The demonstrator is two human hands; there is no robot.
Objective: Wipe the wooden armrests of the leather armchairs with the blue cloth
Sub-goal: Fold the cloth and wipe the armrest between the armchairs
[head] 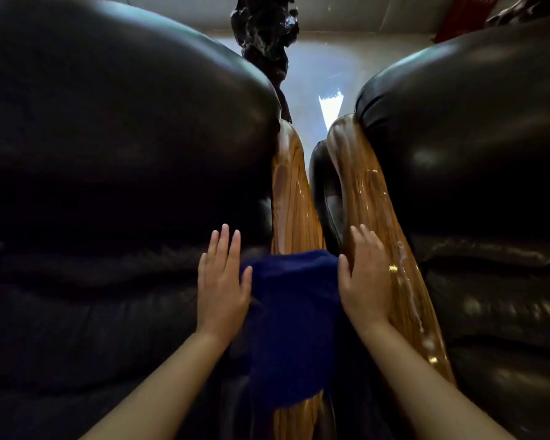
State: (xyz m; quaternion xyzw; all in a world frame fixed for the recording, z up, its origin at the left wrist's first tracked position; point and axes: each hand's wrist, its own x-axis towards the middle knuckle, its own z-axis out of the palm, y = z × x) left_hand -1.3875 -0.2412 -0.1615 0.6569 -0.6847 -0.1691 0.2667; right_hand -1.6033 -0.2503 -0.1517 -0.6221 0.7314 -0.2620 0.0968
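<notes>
Two open grips frame the blue cloth (pixel 291 325): our left hand (pixel 224 285) flat beside it, our right hand (pixel 367 282) resting on the right armrest (pixel 404 281). The cloth drapes the left armrest (pixel 294 198), which runs away forward; the left grip seems nearer.

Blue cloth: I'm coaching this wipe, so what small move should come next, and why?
Probably press the left hand onto the blue cloth and slide it forward along the left armrest. The cloth lies draped over that armrest, both hands flat and open beside it, the wood ahead uncovered.
</notes>
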